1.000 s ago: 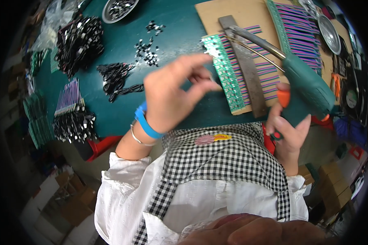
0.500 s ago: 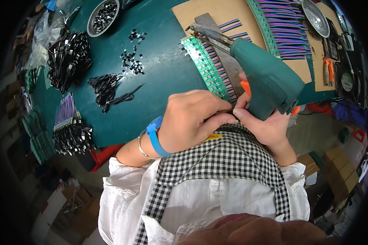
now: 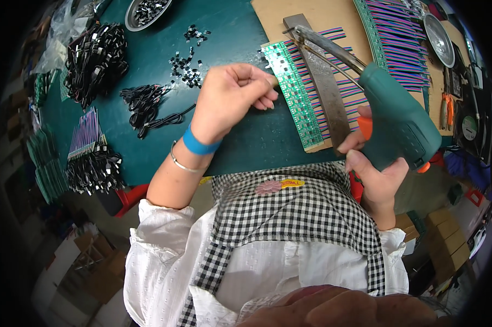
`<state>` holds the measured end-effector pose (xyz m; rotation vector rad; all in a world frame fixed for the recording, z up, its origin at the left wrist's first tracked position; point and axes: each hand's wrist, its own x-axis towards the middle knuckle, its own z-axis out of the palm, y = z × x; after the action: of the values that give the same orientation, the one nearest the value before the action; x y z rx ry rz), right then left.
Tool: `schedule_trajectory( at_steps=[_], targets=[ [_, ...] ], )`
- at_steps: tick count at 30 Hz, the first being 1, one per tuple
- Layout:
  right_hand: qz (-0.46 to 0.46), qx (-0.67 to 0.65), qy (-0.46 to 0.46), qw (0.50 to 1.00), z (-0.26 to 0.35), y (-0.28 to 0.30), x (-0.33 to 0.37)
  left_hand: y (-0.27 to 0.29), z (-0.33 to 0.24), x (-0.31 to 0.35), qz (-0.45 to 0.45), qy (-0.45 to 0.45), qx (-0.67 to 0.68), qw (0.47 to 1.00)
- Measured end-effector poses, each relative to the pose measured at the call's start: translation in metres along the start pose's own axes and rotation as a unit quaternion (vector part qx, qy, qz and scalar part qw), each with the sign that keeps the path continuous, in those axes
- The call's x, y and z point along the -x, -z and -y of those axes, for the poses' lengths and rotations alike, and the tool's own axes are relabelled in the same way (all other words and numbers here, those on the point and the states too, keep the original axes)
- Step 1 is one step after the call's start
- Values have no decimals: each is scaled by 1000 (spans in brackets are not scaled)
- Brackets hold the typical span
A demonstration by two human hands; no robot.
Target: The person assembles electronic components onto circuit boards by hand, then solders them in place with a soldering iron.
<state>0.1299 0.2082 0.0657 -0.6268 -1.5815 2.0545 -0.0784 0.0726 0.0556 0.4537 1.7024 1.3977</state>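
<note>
In my right hand (image 3: 374, 169) I hold a green soldering gun (image 3: 401, 117) with an orange trigger; its bent metal tip reaches over a flat steel bar (image 3: 319, 76). Beneath that bar lie several multicoloured wires (image 3: 347, 86), running to a green circuit board panel (image 3: 292, 90). Beside the panel's left edge is my left hand (image 3: 232, 95), fingers curled and thumb against them. Whatever it may pinch is hidden. Small black connectors (image 3: 186, 68) lie scattered on the green mat, left of that hand.
A metal bowl of connectors (image 3: 148, 12) stands at the far left. Bundled black cables (image 3: 96, 62) and a smaller cable bunch (image 3: 142, 106) lie left. At right are a wired board panel (image 3: 396, 46), another metal bowl (image 3: 438, 39) and orange-handled pliers (image 3: 447, 111).
My hands have parted. The left moved forward to the panel's left edge; the right moved rightward with the soldering gun. The view has shifted slightly too.
</note>
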Motion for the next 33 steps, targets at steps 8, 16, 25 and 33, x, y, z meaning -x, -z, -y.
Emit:
schedule_trajectory(
  at_steps=[8,16,25,33],
  targets=[
    [17,7,-34,999,-3,23,14,10,7,-16,-6,41,10,999],
    [64,2,-46,997,-4,30,19,13,10,-17,0,36,14,999],
    [63,7,-84,994,-6,32,18,11,15,-17,-5,28,27,999],
    [78,10,-90,993,-12,37,19,11,15,-16,-3,25,25,999]
  ],
)
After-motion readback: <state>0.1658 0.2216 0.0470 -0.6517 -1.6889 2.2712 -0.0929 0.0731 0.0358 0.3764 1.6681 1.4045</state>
